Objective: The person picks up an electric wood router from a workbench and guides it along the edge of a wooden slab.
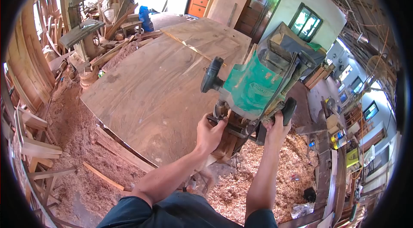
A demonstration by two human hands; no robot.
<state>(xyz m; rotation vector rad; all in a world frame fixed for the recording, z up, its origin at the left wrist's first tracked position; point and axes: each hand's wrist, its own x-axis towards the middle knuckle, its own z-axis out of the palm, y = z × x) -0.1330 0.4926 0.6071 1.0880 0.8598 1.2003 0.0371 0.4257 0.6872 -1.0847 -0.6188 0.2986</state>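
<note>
A green plunge router (251, 86) with a dark metal base and black side knobs is in front of me, tilted, near the corner of a large plywood sheet (142, 94). My left hand (210, 135) is closed on the left edge of the router's base, thumb on top. On the other side, my right hand (276, 127) is closed around the base by the right-hand black knob. The router's bit is hidden from view. Part of a wooden piece (226, 148) shows beneath the base; I cannot tell whether the two touch.
A thin wooden strip (185, 45) lies across the plywood. Wood shavings (275, 172) cover the floor below. Stacked boards (32, 55) and a machine with a small table (81, 32) stand at left. On the right is a bench (331, 176) with cans.
</note>
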